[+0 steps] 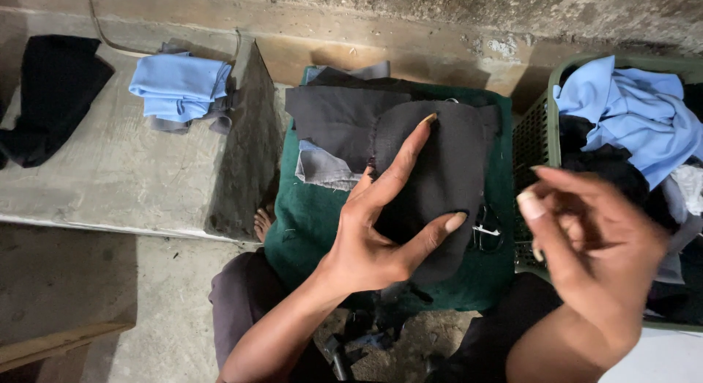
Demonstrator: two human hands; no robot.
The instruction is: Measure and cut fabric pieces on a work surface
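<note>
My left hand [373, 229] holds a dark grey, roughly rounded piece of cloth [439, 170] between thumb and fingers, over a green cloth-covered surface [307, 222]. Under and behind that piece lie more dark grey and black scraps [340, 116] and a lighter grey scrap [322, 169]. My right hand [593, 251] hovers to the right, blurred, fingers curled and apart, with nothing in it. Small scissors [485, 235] lie on the green surface between the two hands.
A green plastic basket [534, 134] at the right holds light blue cloth [630, 108] and black and white fabrics. On the concrete ledge [110, 178] at the left sit folded light blue cloth [179, 86] and a black cloth [51, 90]. A bare foot [262, 223] shows below.
</note>
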